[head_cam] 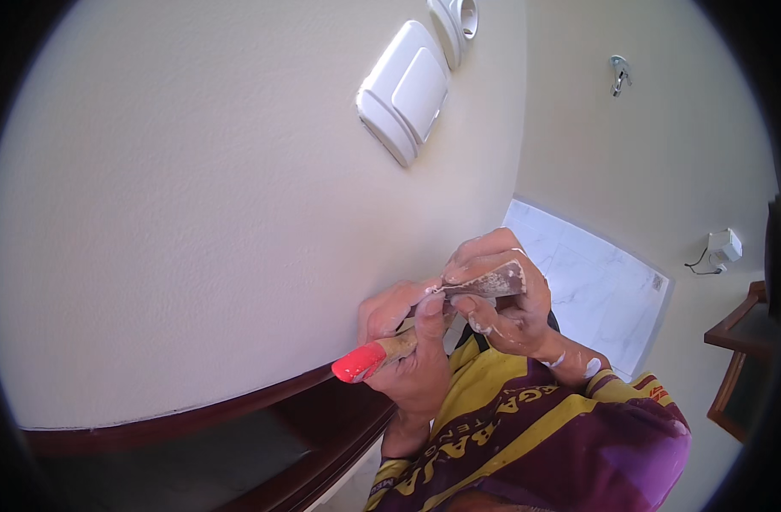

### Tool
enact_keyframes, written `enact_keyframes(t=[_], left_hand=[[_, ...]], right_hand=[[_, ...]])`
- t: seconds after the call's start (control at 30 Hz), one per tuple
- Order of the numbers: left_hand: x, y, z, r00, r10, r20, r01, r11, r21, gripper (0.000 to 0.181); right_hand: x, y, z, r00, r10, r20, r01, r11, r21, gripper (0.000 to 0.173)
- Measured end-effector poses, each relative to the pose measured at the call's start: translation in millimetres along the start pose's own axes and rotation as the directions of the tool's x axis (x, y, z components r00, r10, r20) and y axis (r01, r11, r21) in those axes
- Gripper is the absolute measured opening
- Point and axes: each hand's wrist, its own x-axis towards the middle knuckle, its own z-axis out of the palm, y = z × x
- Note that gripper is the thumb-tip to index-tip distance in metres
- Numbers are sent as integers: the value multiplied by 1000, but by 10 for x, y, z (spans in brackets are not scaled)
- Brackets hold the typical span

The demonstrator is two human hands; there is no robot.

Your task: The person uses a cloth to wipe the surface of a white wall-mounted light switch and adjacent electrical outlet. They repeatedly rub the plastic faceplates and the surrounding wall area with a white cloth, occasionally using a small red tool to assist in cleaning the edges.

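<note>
My left hand [426,361] is closed around the light wooden handle [358,363] of a tool with a bright red end; its working end is hidden. Between the fingers of both hands runs a worn, brownish folded strip [502,281], which looks like sandpaper. My right hand [534,301] grips this strip, its thumb and fingertips close to those of my left hand. White smears mark the fingers and the right forearm.
A pale wall [192,211] stands close on the left, with a white switch plate [422,93]. Dark red glossy woodwork [339,409] lies below it. Farther off are a chrome tap [619,77], a white wall box [724,246] with a cord, and a brown wooden frame [736,342].
</note>
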Motion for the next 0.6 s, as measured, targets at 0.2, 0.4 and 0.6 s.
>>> enact_keyframes(t=[0.2, 0.4, 0.6], left_hand=[[-57, 187, 90, 974, -215, -67, 198, 961, -193, 28], [-148, 163, -96, 982, -190, 3, 190, 979, -77, 25], [-209, 165, -157, 982, -188, 0, 186, 973, -137, 22]], right_hand=[[538, 107, 93, 926, -206, -316, 116, 952, -282, 26], [765, 327, 217, 858, -433, -275, 268, 836, -479, 27], [762, 281, 204, 897, -328, -297, 210, 907, -366, 24]])
